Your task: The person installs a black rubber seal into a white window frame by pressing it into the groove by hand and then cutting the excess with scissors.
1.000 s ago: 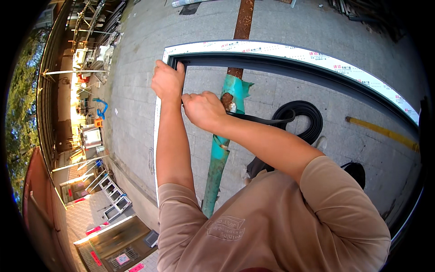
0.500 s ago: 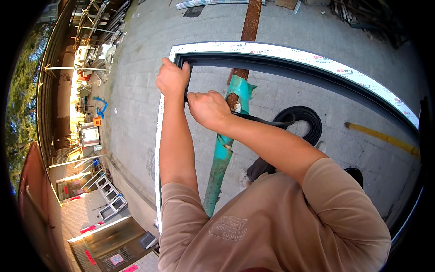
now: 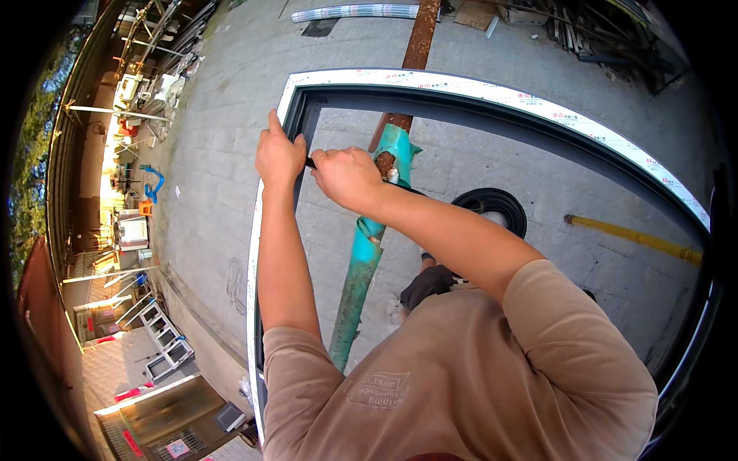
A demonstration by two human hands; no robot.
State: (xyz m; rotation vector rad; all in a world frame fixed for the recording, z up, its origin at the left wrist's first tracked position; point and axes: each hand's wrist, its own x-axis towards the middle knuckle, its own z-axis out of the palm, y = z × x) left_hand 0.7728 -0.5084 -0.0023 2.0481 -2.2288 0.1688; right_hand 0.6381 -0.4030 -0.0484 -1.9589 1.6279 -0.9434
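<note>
A large dark window frame (image 3: 492, 123), its outer edge covered in printed white film, lies in front of me. My left hand (image 3: 278, 157) grips its left side below the far corner, thumb on the inner edge and some fingers hidden. Close beside it, my right hand (image 3: 347, 177) pinches a black rubber strip (image 3: 310, 163). A short piece shows between that hand and the frame's inner edge. Behind the right hand the strip runs toward a black coil (image 3: 507, 206) lower down, partly hidden by my forearm.
Under the frame passes a rusty steel beam (image 3: 421, 38) with a torn green wrapping (image 3: 357, 284). A yellow bar (image 3: 634, 240) lies on the concrete at right. Wrapped lengths (image 3: 354, 12) lie beyond the frame. A ladder (image 3: 165, 334) and clutter stand far left.
My left hand has moved from the corner down the frame's left side, and its index finger now points up. My right hand stays close beside it with the strip. The whole view has shifted slightly.
</note>
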